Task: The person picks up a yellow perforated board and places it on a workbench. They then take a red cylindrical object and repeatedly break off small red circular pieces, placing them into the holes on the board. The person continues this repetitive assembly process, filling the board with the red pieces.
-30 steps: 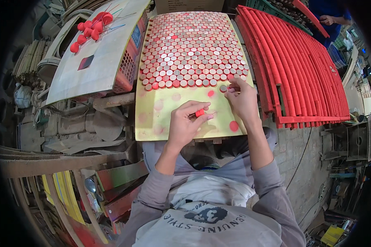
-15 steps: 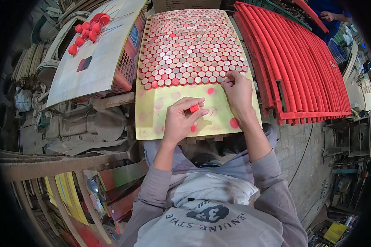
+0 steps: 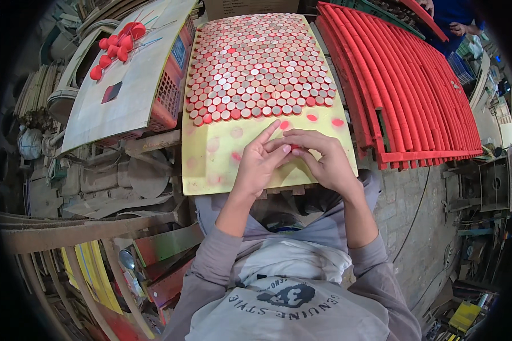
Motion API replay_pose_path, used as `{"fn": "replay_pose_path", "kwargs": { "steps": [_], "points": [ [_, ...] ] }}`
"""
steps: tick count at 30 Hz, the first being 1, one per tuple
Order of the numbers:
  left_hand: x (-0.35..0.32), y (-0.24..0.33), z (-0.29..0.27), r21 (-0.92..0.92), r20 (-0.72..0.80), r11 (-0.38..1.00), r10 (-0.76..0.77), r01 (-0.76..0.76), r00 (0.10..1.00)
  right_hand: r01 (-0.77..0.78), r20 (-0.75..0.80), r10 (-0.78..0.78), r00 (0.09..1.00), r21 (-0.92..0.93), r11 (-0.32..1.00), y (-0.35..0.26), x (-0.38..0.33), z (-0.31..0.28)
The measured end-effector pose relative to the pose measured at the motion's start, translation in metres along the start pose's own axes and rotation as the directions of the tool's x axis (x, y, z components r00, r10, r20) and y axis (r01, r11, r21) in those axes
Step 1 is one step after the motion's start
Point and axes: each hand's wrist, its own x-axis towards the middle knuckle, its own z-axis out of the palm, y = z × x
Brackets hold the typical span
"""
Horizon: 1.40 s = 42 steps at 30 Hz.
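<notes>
One small red piece [image 3: 294,147] sits where the fingertips of the left hand [image 3: 255,165] and right hand [image 3: 330,163] meet, above the near part of a yellow board [image 3: 202,176]. The left forefinger stretches out, the right fingers curl — which hand actually grips, I cannot tell. The step in hand looks like working the piece between fingers; the next move probably calls for a light pinch. Beyond, short discs [image 3: 256,68] pack together like honeycomb — pale flat tops, red sides. Rightward lie long, rounded red slats [image 3: 404,96].
</notes>
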Motion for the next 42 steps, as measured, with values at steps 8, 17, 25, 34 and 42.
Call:
{"fn": "replay_pose_path", "kwargs": {
  "steps": [8,17,25,34,42],
  "points": [
    [0.006,-0.011,0.001,0.123,-0.008,0.992,0.001,0.000,1.000,-0.093,-0.097,0.080,0.992,-0.138,0.986,-0.010,-0.007,-0.013],
    [-0.007,0.003,-0.001,0.123,0.121,0.987,0.092,-0.107,0.988,-0.026,-0.109,0.018,0.994,-0.075,0.997,-0.019,-0.016,-0.006],
    [-0.012,0.000,-0.007,0.028,0.138,0.999,0.041,-0.045,0.990,-0.032,-0.125,0.038,0.991,0.051,0.998,-0.021,-0.021,-0.001],
    [-0.018,-0.004,-0.001,0.204,0.163,0.879,0.403,-0.431,0.901,-0.104,-0.234,0.179,0.956,0.300,0.948,-0.031,-0.024,0.011],
    [-0.035,0.003,0.020,0.686,0.379,0.345,0.582,-0.641,0.719,-0.402,-0.083,0.444,0.892,0.306,0.863,-0.026,-0.028,0.016]
  ]
}}
